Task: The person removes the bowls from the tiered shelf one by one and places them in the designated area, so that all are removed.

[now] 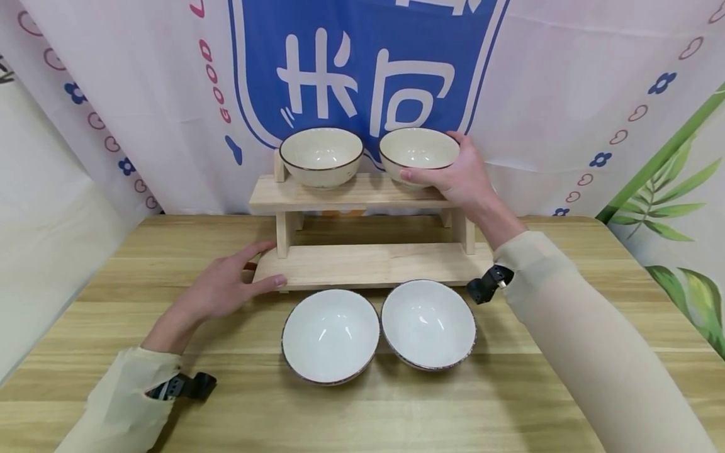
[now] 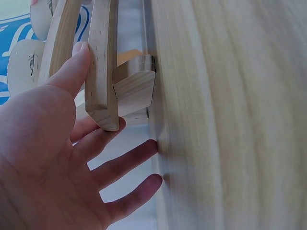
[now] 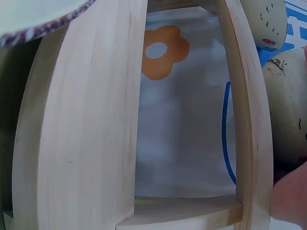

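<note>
A two-tier wooden display rack (image 1: 374,264) stands on the table. My right hand (image 1: 469,175) grips the right-hand cream bowl (image 1: 416,150) on the upper board, thumb across its front and fingers round the far side. Beside it on the same board sits another cream bowl (image 1: 321,151) with a dark rim. At the rack's left end, my left hand (image 1: 221,286) holds the lower board, with the thumb (image 2: 79,60) on its top face and fingers beneath. The right wrist view shows mostly the rack's boards, with the gripped bowl (image 3: 290,110) at the right edge.
Two white bowls with speckled rims, a left one (image 1: 331,336) and a right one (image 1: 428,324), stand side by side in front of the rack. Behind the wooden table (image 1: 226,402) hangs a printed curtain (image 1: 187,157), close to the rack's back.
</note>
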